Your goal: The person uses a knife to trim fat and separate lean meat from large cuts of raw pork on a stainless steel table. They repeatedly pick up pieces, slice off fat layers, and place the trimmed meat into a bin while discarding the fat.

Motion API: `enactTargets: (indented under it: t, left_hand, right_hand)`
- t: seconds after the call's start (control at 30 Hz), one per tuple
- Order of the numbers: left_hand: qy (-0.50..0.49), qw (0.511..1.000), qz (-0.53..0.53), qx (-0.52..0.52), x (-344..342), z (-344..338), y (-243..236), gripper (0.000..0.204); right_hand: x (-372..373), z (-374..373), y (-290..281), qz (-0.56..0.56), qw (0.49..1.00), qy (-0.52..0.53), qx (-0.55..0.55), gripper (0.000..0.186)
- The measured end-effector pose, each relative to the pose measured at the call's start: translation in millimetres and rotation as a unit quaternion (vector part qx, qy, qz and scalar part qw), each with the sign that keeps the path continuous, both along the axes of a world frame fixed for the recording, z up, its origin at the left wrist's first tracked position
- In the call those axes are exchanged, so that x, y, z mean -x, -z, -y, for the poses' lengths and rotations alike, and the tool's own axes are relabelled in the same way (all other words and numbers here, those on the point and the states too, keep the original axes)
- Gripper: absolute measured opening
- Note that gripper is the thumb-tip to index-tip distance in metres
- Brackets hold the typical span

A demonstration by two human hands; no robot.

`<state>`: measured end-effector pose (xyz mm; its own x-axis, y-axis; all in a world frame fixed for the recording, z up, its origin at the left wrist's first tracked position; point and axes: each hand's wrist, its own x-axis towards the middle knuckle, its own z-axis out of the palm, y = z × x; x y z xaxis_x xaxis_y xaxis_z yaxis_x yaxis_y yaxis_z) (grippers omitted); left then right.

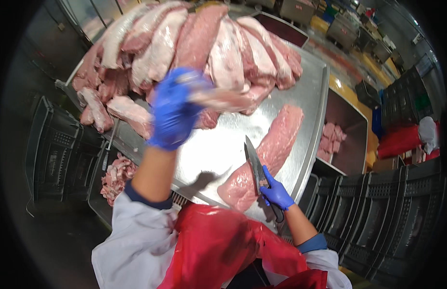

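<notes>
My left hand (173,108), in a blue glove and smeared by motion, is raised over the near side of the meat pile. It appears closed on a blurred strip of meat (222,100) that sticks out to the right. Low on the right, my blue-gloved right hand (277,193) is closed around a knife (254,161), its blade pointing away from me. Under and beside the blade lies a long pink piece of meat (281,139) on the metal table (204,149). Whether the blade touches the meat, I cannot tell.
A large heap of long meat cuts (194,38) covers the table's far side. Pink meat chunks (331,139) lie in a metal bin (353,144) at right. Trimmings (118,178) fill a dark crate at lower left. Black crates (377,207) stand at lower right, others (64,149) at left.
</notes>
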<state>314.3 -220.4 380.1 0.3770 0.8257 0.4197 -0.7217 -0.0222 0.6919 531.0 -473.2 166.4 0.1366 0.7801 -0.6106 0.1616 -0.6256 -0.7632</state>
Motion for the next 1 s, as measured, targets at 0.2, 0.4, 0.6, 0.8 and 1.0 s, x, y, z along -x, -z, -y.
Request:
enactTargets:
  t: [0.2,0.4,0.6,0.8,1.0]
  left_hand:
    - [-0.308,0.944,-0.054,-0.107,326.6,5.9,-15.2,0.027]
    - [-0.524,0.555,-0.645,-0.035,604.3,42.7,118.1,0.025]
    - [-0.177,0.690,-0.698,-0.073,217.3,55.4,296.7,0.057]
    - [0.414,0.799,-0.384,0.206,-43.4,94.3,340.1,0.070]
    - [0.401,0.842,-0.328,0.151,-17.4,121.3,256.0,0.077]
  right_hand:
    - [-11.5,56.4,36.5,-0.038,0.994,0.071,-0.074,0.086]
    - [-14.8,100.6,82.9,-0.196,0.946,0.203,-0.158,0.091]
    - [-2.1,62.3,130.5,-0.218,0.919,0.242,-0.223,0.088]
    - [25.9,15.9,101.7,-0.302,0.871,0.301,-0.245,0.088]
    - [31.6,36.0,-5.8,-0.280,0.852,0.286,-0.337,0.084]
